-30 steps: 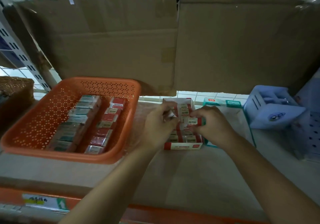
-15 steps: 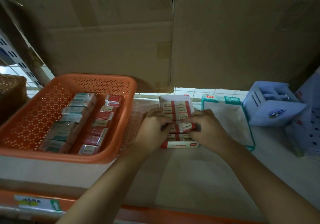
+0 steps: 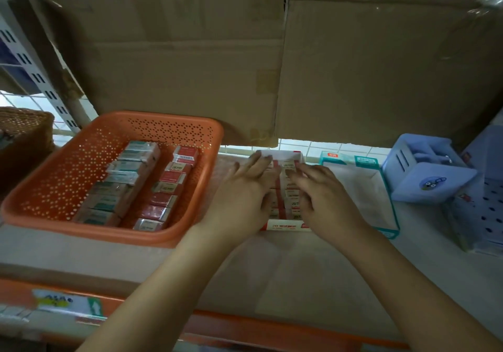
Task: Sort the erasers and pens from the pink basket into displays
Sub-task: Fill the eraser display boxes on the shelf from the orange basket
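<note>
The left hand (image 3: 245, 191) lies flat, fingers straight and slightly spread, palm down on the left half of the display box (image 3: 285, 226). It grips nothing; the fingertips reach the far wall of the box. The right hand (image 3: 325, 196) is likewise flat, fingers extended and pointing towards the left hand, resting on the right half of the box. It holds nothing either.

Between the two hands, the packed erasers (image 3: 290, 171) show as a row of red-and-white sleeves laid side by side inside the box. The box stands on the shelf (image 3: 299, 275), its printed front wall facing the camera.

To the left, close beside the box, sits the basket (image 3: 89, 230), perforated and orange-pink. It contains two columns of erasers: green-labelled erasers (image 3: 128, 178) on the left and red-labelled erasers (image 3: 170, 188) on the right, running front to back.

To the right, just beside the display box, stands a teal-edged box (image 3: 392, 232) with a white interior. Beyond it is a blue organiser (image 3: 424, 173). Cardboard cartons (image 3: 190, 57) hang over the rear of the shelf. A wicker basket (image 3: 24, 139) stands at the far left. A label (image 3: 65, 303) is fixed to the orange shelf edge.
</note>
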